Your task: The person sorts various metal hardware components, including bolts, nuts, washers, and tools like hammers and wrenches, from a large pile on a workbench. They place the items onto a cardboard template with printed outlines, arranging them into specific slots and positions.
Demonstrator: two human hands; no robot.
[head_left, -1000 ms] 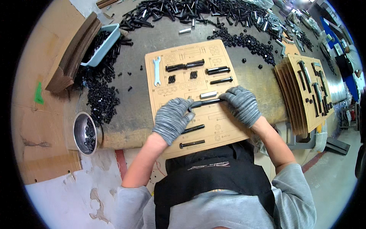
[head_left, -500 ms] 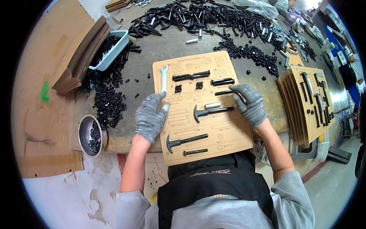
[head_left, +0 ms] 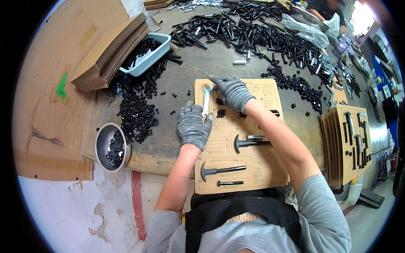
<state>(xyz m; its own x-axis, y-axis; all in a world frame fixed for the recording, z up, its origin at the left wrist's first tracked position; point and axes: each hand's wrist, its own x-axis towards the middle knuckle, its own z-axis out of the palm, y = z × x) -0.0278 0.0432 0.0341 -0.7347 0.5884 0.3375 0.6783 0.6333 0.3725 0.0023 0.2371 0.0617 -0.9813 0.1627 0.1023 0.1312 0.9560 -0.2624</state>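
Observation:
A brown cardboard sheet (head_left: pixel 270 173) with printed outlines lies at the table's near edge, carrying metal parts. My left hand (head_left: pixel 195 126), in a grey knit glove, rests on its left edge with fingers apart, beside the lower end of a silver open-ended wrench (head_left: pixel 206 101). Over the sheet's top left reaches my right hand (head_left: pixel 233 92), also gloved, fingers stretched past the wrench's jaw. My right hand and forearm partly hide black bolts. Below them are a black T-shaped part (head_left: pixel 241 143), a silver tube (head_left: pixel 255 137), another T-shaped part (head_left: pixel 223 170) and a black bolt (head_left: pixel 230 183).
Heaps of black T-shaped parts (head_left: pixel 228 29) and nuts (head_left: pixel 299 86) lie at the back and right. To the left are a light blue bin (head_left: pixel 147 63), small bolts (head_left: pixel 137 116) and a metal bowl (head_left: pixel 101 147). Stacked filled cards (head_left: pixel 333 147) stand right. A person (head_left: pixel 327 10) sits far right.
My right hand has moved from the sheet's right side across to its top left, near the wrench's jaw. My left hand stays by the wrench's lower end. The view has shifted.

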